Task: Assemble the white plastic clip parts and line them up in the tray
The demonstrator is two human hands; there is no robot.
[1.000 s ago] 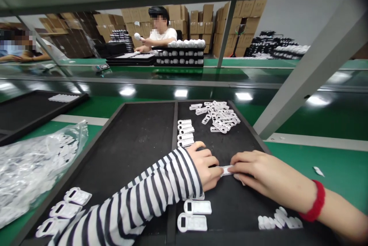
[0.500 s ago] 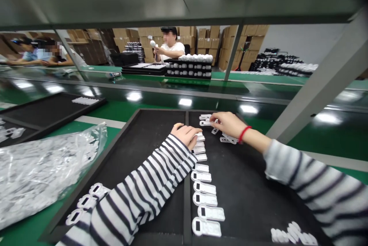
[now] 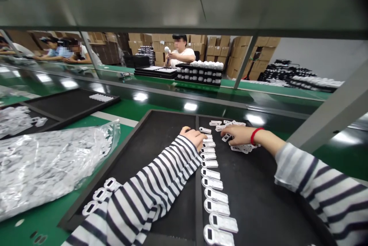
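My left hand (image 3: pixel 193 137) lies palm down with fingers stretched at the far end of a row of white plastic covers (image 3: pixel 217 196), its fingertips touching one. Each cover has a rounded head with a dark rectangular window. Just beyond those fingertips is another cover (image 3: pixel 205 130). My right hand (image 3: pixel 241 134) reaches into loose covers (image 3: pixel 243 149) at the back of the tray's right half. Its thumb and fingers close around a tilted white cover (image 3: pixel 227 137). The black tray (image 3: pixel 198 184) has a divider down its middle, with the row along the divider's right side.
A clear bag of white parts (image 3: pixel 57 165) lies left of the tray. Another black tray (image 3: pixel 54 106) is behind it. Three covers (image 3: pixel 100 194) lie at the near left. A slanted metal post (image 3: pixel 330 104) stands at right. A co-worker (image 3: pixel 181 54) sits across the line.
My right hand has moved from the back pieces to a cover nearer me. A cover now shows at the row's far end, beyond my left fingertips. The camera view has shifted slightly.
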